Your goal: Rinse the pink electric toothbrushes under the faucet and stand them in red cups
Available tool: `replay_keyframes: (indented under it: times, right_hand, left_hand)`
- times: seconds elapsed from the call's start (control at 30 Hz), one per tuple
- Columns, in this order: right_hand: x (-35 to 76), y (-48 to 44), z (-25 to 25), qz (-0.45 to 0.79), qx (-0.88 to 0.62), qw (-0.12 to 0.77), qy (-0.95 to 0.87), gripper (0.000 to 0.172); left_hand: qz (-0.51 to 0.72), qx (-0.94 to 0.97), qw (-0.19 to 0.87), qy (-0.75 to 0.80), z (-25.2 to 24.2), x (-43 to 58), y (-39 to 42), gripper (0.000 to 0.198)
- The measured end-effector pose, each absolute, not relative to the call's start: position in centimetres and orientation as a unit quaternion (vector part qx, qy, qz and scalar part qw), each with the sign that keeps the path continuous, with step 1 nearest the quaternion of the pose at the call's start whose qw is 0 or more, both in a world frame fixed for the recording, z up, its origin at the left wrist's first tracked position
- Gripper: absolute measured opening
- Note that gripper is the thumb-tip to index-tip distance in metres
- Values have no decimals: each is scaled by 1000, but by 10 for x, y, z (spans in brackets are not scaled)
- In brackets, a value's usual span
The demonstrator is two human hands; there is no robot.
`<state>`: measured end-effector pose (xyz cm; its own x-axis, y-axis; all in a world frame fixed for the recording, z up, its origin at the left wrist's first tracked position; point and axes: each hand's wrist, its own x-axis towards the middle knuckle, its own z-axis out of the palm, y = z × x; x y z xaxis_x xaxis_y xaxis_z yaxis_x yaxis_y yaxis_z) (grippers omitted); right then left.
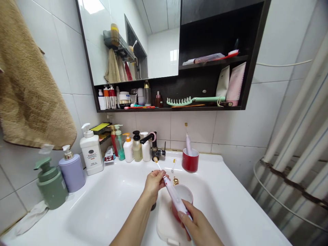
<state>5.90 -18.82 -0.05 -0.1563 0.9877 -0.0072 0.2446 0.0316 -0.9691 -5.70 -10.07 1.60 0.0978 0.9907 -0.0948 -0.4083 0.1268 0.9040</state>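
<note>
Over the sink I hold a pale pink electric toothbrush [173,191] at a slant, its bristle head [155,159] toward the faucet. The fingers of my left hand [153,184] are closed round the neck, where the brush head meets the handle. Lower down, my right hand [194,222] grips the handle. Beneath it, a red cup with a white inside [186,193] is partly hidden by the toothbrush and my right hand. The cup stands on or over a white tray-like piece [164,225] in the basin. A loose brush head [174,165] lies behind, near a small gold object [175,181].
A second red cup [190,162] on the back ledge holds another electric toothbrush [188,145]. The black faucet [153,145] stands left of it, beside several pump bottles [129,148]. A mirror cabinet [171,109] hangs above. Pipes [294,153] run along the right wall.
</note>
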Motion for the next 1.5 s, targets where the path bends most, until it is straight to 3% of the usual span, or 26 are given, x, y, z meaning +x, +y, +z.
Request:
replay_keyframes:
  times: [0.4,0.67,0.83,0.97,1.07,1.2,1.3,1.5]
  right_hand:
    - [56,-188,-5,521,-481,416,-569,43]
    - [52,-190,-4,634,-426,414,-496,40]
    - [52,-190,-2,627,-417,443,-487,32]
    - [51,-192,-4,686,-395,415,-449,31]
    - [50,-193,1,631,-420,438,-483,29]
    - [56,-178,22,483,-488,521,-508,27]
    - [66,-153,34,358,-528,564,-524,26]
    - [73,-119,13,298,-585,522,-544,25]
  left_hand:
    - [546,377,662,349,21,-47,-110,19]
    - [540,370,677,337,24,-47,-111,20]
    - [547,364,686,313,25,-48,-112,19]
    - [551,356,696,293,25,-45,-113,20]
    - [547,376,686,298,25,-42,-115,21]
    - [562,429,603,371,23,-41,-117,25]
    - [533,531,503,427,16,-41,-121,16]
    - [348,763,262,478,-8,-39,-141,22]
